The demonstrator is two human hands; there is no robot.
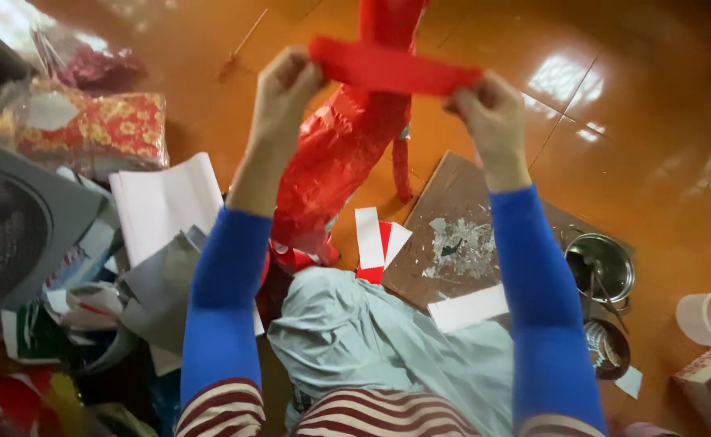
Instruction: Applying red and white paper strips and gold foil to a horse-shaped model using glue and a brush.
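My left hand point(284, 93) and my right hand point(489, 113) are raised and hold the two ends of a red paper strip point(392, 69) stretched flat between them. The strip lies across a tall red paper-covered form point(335, 154) that stands upright on the floor below and behind it, with a thin red tail hanging at its right side. Both forearms wear blue sleeves. My knees, under pale grey cloth point(371, 340), sit just below.
A brown cardboard sheet point(452, 235) smeared with glue lies on the orange tiled floor, with white and red paper strips point(375, 243) beside it. A metal bowl point(602, 267) and a white cup point(707, 317) stand right. A grey fan point(11, 226), paper scraps and patterned wrapping point(100, 125) crowd the left.
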